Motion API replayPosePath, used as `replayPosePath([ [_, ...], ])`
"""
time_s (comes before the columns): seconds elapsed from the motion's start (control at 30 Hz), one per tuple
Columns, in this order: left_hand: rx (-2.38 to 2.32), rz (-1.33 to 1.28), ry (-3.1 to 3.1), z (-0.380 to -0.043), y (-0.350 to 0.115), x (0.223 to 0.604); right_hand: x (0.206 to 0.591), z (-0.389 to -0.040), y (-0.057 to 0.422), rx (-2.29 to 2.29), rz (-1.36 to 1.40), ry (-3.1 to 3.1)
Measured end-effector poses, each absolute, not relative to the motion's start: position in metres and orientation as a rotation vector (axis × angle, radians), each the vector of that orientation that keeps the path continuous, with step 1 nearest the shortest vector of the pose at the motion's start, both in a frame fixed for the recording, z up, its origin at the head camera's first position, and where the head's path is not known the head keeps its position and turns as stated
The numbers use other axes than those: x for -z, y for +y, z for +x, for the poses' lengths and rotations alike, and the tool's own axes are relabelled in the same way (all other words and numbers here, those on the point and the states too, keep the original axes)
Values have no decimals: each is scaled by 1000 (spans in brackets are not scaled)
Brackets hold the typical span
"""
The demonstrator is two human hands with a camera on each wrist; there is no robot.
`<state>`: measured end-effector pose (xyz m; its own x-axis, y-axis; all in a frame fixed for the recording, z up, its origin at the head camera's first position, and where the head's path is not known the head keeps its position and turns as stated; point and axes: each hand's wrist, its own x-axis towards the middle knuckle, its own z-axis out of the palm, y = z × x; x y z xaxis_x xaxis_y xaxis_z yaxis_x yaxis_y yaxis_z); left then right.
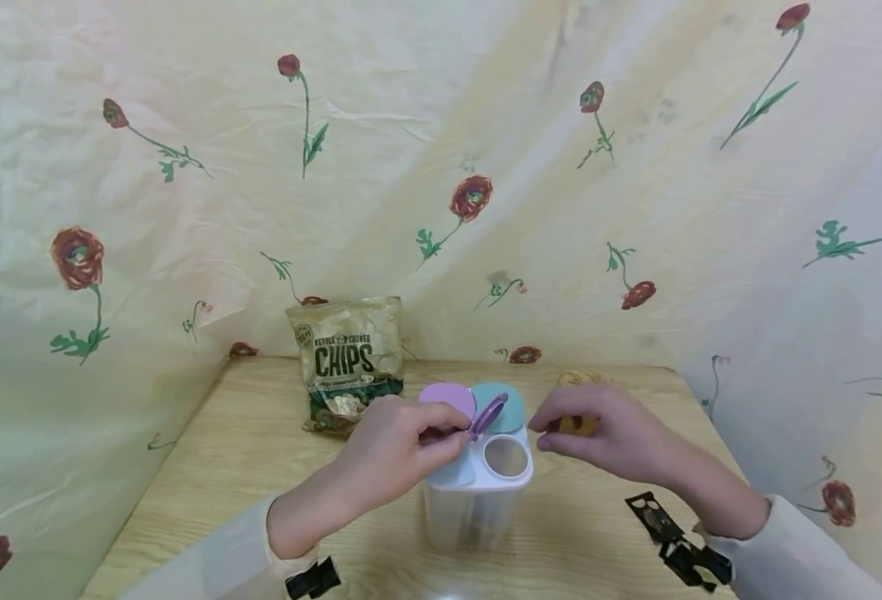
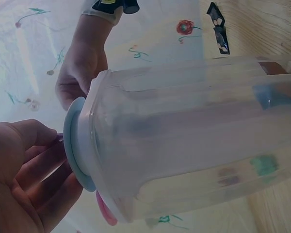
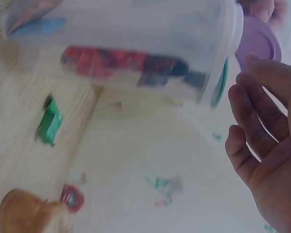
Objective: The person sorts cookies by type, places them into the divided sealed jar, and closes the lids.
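Observation:
A tall see-through container [image 1: 474, 521] with a white top stands on the table. My left hand [image 1: 396, 442] pinches a raised purple lid [image 1: 488, 417] between thumb and fingers, beside an uncovered round opening [image 1: 506, 458]. Around it on the top sit a lilac lid [image 1: 444, 397], a teal lid [image 1: 507, 404] and a pale blue lid [image 2: 76, 145]. To the right of the container, my right hand [image 1: 624, 433] hovers with loosely bent fingers and nothing between them. Red and dark wrapped pieces [image 3: 111, 63] show through the container's wall in the right wrist view.
A bag of chips [image 1: 351, 358] stands behind my left hand on the wooden table [image 1: 246, 467]. An orange-brown object [image 3: 24, 213] lies on the table's right side, partly behind my right hand. Near it is a small green packet [image 3: 50, 124]. Flowered cloth [image 1: 381, 150] hangs behind.

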<state>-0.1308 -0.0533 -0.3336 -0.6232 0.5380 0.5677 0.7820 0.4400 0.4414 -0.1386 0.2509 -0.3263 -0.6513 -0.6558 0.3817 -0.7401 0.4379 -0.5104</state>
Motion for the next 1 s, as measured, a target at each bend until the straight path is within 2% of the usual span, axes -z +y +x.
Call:
replayPosePath([
  [0.5, 982, -1118, -2371, -131, -54, 334, 378, -124, 346, -1037, 763, -2719],
  [0.73, 983, -1122, -2382, -131, -53, 332, 425, -124, 388, -1018, 465, -2955],
  [1.0, 968, -1118, -2377, -130, -54, 332, 471, -129, 421, -1162, 483, -3057],
])
